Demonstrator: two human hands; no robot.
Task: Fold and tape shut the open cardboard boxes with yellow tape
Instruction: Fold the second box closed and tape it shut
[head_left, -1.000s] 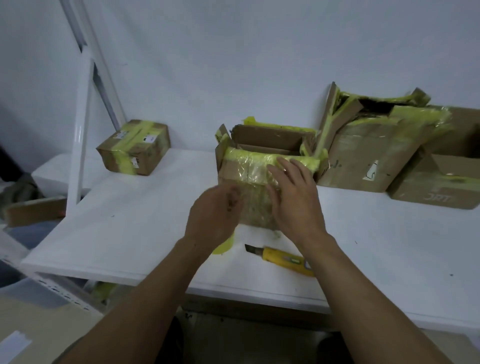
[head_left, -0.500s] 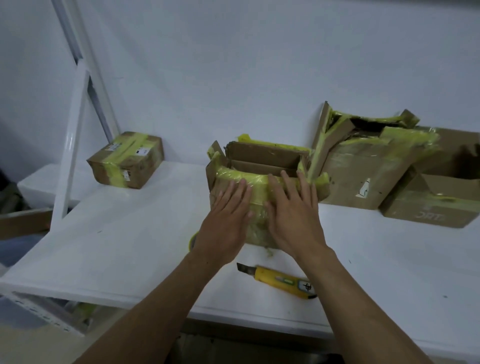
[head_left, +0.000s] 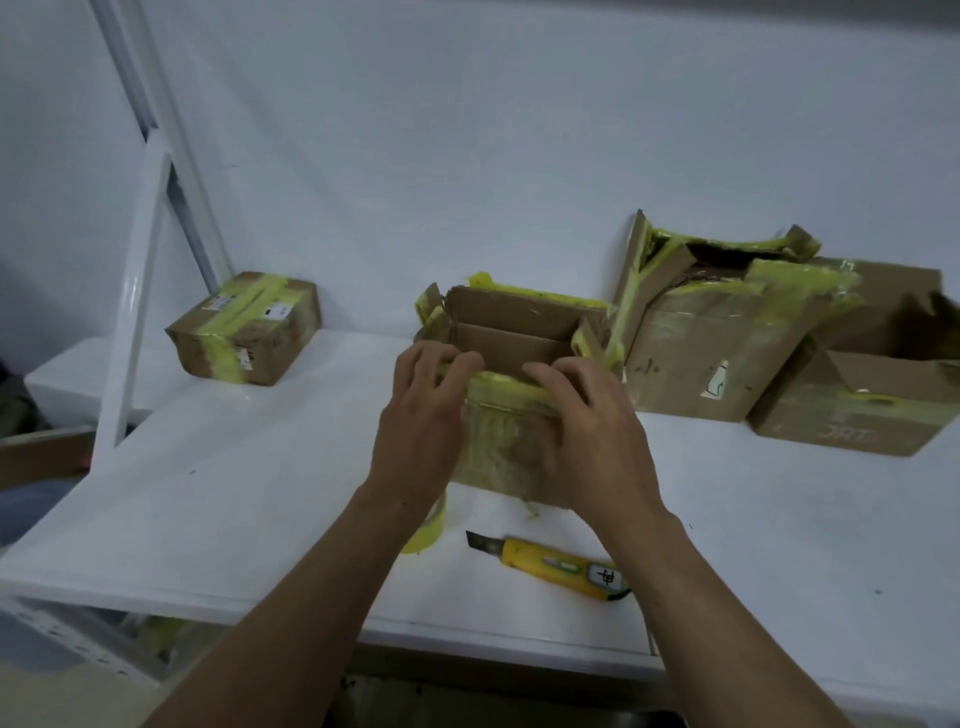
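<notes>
**White surface against a plain wall: both hands on the open box's near flap**

White surface (head_left: 234, 467) runs along a pale wall, with an open cardboard box (head_left: 524, 317) at its middle, directly in front of the person. The left hand (head_left: 421, 421) and right hand (head_left: 587, 431) are side by side on the near flap (head_left: 501, 387). The fingers of both curl over its yellow-taped top edge, and the palms face the box's front wall.

The box looks light and well worn: soft, creased cardboard, its flaps ragged with old tape. It would likely bend rather than resist, so it is best held along the flap's fold line with both hands spread. The glossy tape may be slippery.

Both forearms reach forward from below and angle inward. The wrists are fairly straight.

A yellow tape roll (head_left: 428, 530) sits partly hidden under the left wrist. A yellow utility knife (head_left: 561, 566) lies just beside it, near the front edge. A taped box (head_left: 244, 327) sits well apart to the left, and two more open boxes (head_left: 717, 353) wait on the right.
</notes>
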